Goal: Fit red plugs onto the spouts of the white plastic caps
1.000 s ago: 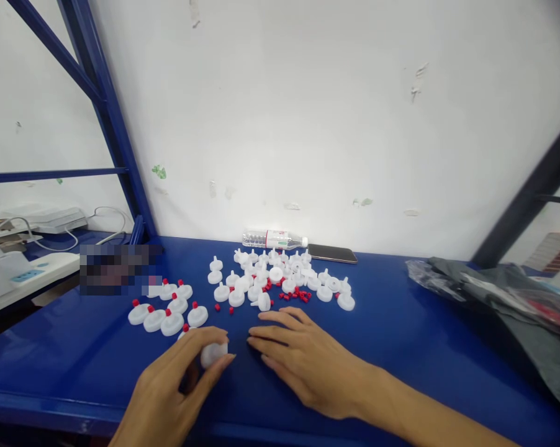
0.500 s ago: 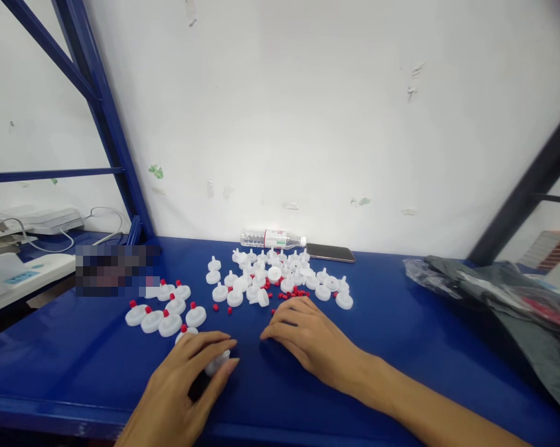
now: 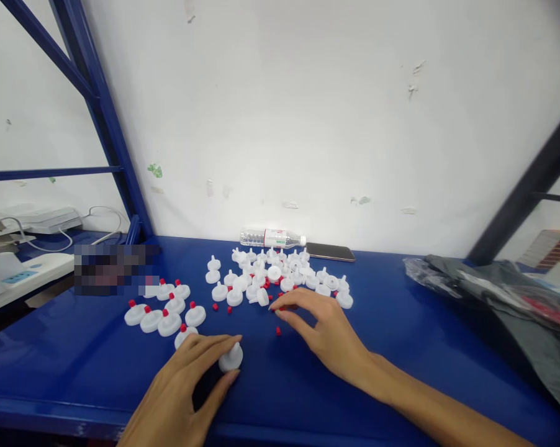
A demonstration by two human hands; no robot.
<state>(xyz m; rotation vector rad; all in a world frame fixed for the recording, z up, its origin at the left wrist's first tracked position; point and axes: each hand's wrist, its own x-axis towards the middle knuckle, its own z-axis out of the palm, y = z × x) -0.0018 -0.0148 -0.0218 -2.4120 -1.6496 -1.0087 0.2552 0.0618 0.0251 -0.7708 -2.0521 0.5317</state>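
Observation:
My left hand (image 3: 182, 385) holds a white round cap with an upright nozzle (image 3: 231, 358) between thumb and fingers, low over the blue table. This nozzle has no red tip on it. My right hand (image 3: 331, 335) is at the near edge of the pile, thumb and forefinger closed around a small red cap (image 3: 274, 308), which they partly hide. Another small red cap (image 3: 278, 331) lies on the table just below those fingertips. Left of my hands stand several white caps with red tips (image 3: 169, 323), one touching or close to my left fingers.
A pile of white nozzle caps (image 3: 260, 273) mixed with red caps lies mid-table. Behind it are a clear bottle (image 3: 275, 238) on its side and a phone (image 3: 330, 251). Grey plastic bags (image 3: 485, 298) lie right; a power strip (image 3: 33, 273) is left. Blue frame posts (image 3: 112, 130) rise beside the wall.
My left hand has turned the white nozzle cap into fuller view, slightly rightward. My right hand has lifted and narrowed from a flat spread to a pinch, uncovering a red cap on the table.

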